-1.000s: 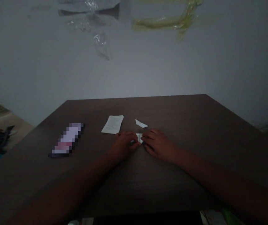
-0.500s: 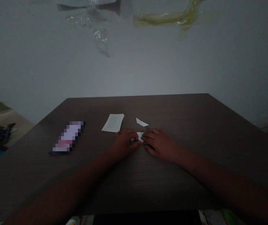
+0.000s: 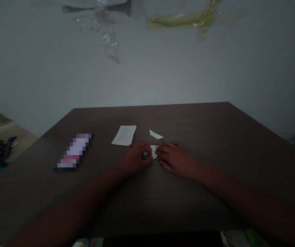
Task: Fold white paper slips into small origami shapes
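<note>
Seen from the head camera, looking down over two bare forearms, a dark wood-grain worktop point(image 3: 193, 130) stretches toward a pale wall point(image 3: 147, 68). Near the middle of the worktop, a small folded paper point(image 3: 154, 151) sits between the left hand point(image 3: 135, 159) and the right hand point(image 3: 175, 159). Its long axis runs roughly from the far edge toward the near edge, and it lies about equally close to both hands. The left fingers point(image 3: 139, 147) curl inward against its left side, though whether they pinch it is too small to tell. The right fingers point(image 3: 165, 150) lie together, nearly flat, with their tips at its right side. Just beyond the hands are a paper scrap point(image 3: 156, 135) and a printed sheet of paper point(image 3: 124, 135). Toward the left edge lies a blurred packet point(image 3: 74, 152).
</note>
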{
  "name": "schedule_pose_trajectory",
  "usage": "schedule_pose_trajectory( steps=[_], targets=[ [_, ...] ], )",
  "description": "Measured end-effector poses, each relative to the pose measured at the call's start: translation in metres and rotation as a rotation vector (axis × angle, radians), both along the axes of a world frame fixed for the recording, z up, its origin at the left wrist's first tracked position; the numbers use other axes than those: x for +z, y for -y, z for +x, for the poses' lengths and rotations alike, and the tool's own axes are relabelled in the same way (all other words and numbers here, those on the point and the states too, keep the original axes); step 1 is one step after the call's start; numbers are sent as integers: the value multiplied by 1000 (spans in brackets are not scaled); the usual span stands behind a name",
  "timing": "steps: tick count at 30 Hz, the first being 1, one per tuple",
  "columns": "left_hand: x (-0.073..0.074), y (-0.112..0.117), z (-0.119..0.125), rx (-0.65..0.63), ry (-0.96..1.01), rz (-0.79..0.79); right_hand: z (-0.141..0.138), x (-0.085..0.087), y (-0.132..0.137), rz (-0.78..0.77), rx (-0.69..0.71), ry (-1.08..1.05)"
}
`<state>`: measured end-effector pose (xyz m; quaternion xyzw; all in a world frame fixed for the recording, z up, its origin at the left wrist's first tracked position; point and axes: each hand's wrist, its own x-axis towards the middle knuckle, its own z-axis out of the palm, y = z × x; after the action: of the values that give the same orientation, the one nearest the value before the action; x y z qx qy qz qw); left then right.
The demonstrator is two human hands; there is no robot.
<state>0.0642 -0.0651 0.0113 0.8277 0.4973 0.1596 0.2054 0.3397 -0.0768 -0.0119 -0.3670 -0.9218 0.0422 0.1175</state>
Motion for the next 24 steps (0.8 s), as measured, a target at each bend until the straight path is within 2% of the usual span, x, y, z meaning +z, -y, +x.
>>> schedule_pose_trajectory(
  steps=[14,24],
  targets=[
    [-7,-2,7,63,-36,31,-1,-2,2,26,-21,27],
    [3,2,14,76,-150,9,-5,10,9,-25,-74,87]
  ],
)
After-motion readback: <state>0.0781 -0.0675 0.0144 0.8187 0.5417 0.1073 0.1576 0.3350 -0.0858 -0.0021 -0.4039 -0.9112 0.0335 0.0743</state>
